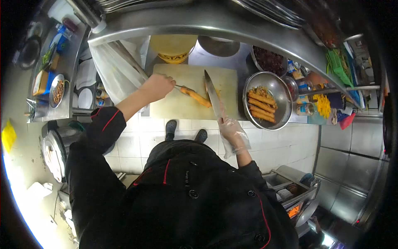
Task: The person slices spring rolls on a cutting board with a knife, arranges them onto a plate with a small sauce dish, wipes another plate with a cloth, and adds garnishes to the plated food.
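Note:
My left hand point(159, 87) is bare and closed around a thin metal utensil point(178, 86), possibly a fork; most of it is hidden in the fist. Its tip meets one end of a long golden-brown fried roll point(196, 97) lying on the pale cutting board point(170, 108). In a clear plastic glove, my right hand point(230, 130) grips a large kitchen knife point(212, 92). The blade points away from me across the board, beside the roll's near end, and partly covers another brown piece behind it. Crumbs lie right of the blade.
Right of the board stands a steel bowl point(284, 93) holding several fried rolls and chopped bits. Behind the board are a yellow tub point(174, 57) and a bowl of dark red food point(269, 58). A steel shelf point(199, 30) overhangs the counter; a plastic bag point(110, 70) hangs at left.

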A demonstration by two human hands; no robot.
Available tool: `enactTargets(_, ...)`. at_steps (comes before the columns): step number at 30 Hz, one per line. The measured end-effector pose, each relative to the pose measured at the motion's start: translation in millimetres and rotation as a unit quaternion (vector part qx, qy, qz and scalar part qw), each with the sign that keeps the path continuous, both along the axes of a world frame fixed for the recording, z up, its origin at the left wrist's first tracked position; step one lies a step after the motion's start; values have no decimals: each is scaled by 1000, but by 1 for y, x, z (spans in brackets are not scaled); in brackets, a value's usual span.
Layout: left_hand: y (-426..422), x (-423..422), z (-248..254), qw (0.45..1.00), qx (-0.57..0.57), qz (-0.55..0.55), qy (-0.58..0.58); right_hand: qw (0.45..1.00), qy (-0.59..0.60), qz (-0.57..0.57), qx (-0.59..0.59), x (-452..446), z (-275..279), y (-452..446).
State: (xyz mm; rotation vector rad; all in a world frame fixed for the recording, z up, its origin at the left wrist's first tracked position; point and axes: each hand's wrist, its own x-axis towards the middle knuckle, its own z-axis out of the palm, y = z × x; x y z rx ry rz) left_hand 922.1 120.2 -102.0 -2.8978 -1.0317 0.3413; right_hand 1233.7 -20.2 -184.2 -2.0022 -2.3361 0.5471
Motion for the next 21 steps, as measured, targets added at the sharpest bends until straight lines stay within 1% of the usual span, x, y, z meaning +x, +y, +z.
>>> enactTargets(3,2,9,0,999,37,-10,-14,994,-15,78,75,-8,38,-10)
enactTargets(6,6,10,3,999,39,-6,-7,990,-24,126,56,-14,61,-26)
enactTargets(8,9,6,4,1000,14,-10,-5,993,-44,107,38,-21,69,-33)
enactTargets(9,10,5,2,1000,15,-15,-10,993,-54,99,29,-24,70,-35)
enactTargets(12,17,7,-1,999,20,-33,-15,996,-15,83,7,-22,61,-42)
enactTargets(15,23,13,0,998,26,-52,-7,987,-98,121,30,-22,61,-51)
enactTargets(17,24,15,1,997,37,-66,-11,983,-111,141,48,-23,56,-53)
enactTargets(18,24,16,-2,996,49,-69,-41,980,-118,151,56,-23,55,-53)
enactTargets(20,24,17,-6,989,75,-75,-98,988,-86,126,22,-27,58,-51)
enactTargets(21,24,17,-8,992,70,-72,-80,991,-70,112,6,-29,60,-50)
